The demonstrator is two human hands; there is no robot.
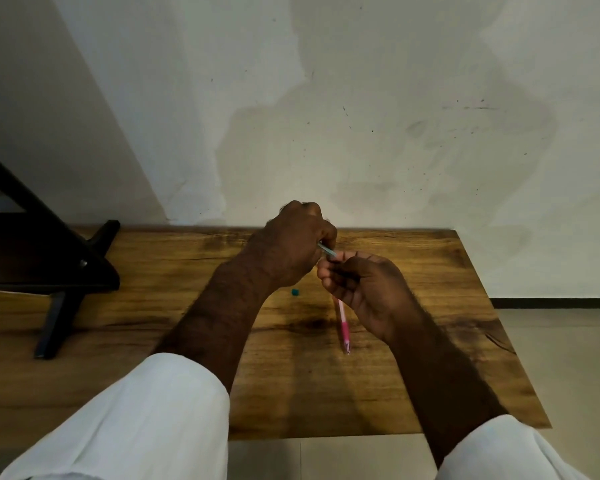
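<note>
Wooden tabletop [187, 341] with dark grain, set against a stained whitish wall [361, 98], fills the lower half of the frame; pale floor tiles [551, 341] show at lower right. Both forearms rise from rolled white sleeves [136, 410] at the bottom corners and converge just above the frame's centre, over the far half of the table.

Left hand [291, 247]: back of the hand toward the camera, knuckles uppermost, fingers clenched around a thin pale blue-green tube [326, 250]. Only a short length of the tube emerges from the fist, slanting down and to the right.

Right hand [368, 292]: palm turned left and upward, fingers curled inward, with the fingertips [326, 272] pinching the tube's exposed lower-right end, so that the two hands almost touch. The tube thus sits between the hands, held clear of the wood.

Slim pink plastic pen [343, 323]: lies lengthwise below the right hand, tip pointing toward the bottom of the frame. Its upper end is hidden behind the heel of that hand, so contact between them cannot be judged.

Small teal piece [294, 292]: rests alone on the tabletop just below the left hand, near but apart from the pen.

Dark angled stand [49, 258]: occupies the table's left edge, well apart from both hands.
</note>
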